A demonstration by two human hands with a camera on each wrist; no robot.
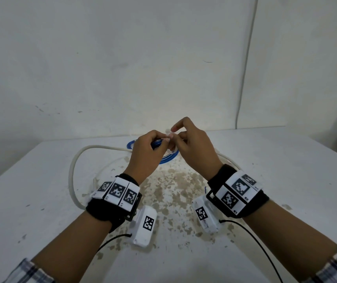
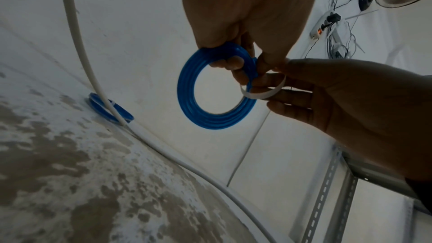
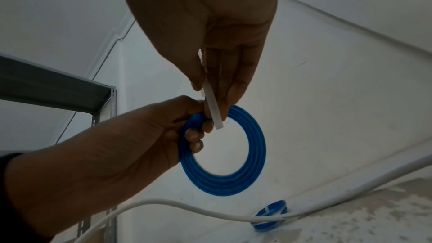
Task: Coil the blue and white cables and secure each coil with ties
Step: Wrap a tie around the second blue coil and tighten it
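Left grip [image 2: 236, 25] on blue coil [image 2: 210, 115], right grip [image 3: 210, 43] pinching white tie [image 3: 214, 112]

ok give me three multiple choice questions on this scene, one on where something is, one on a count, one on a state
1. Where does the second blue coil lie?
A. on the table under the white cable
B. on the metal shelf
C. on the right wrist

2. How many blue coils show?
A. one
B. two
C. four

3. What state is the white tie in?
A. lying on the table
B. cut in two
C. pinched by the right hand at the held blue coil

Answers: A, the white cable crosses it on the table; B, the left hand holds one and one rests; C, fingers pinch the tie.
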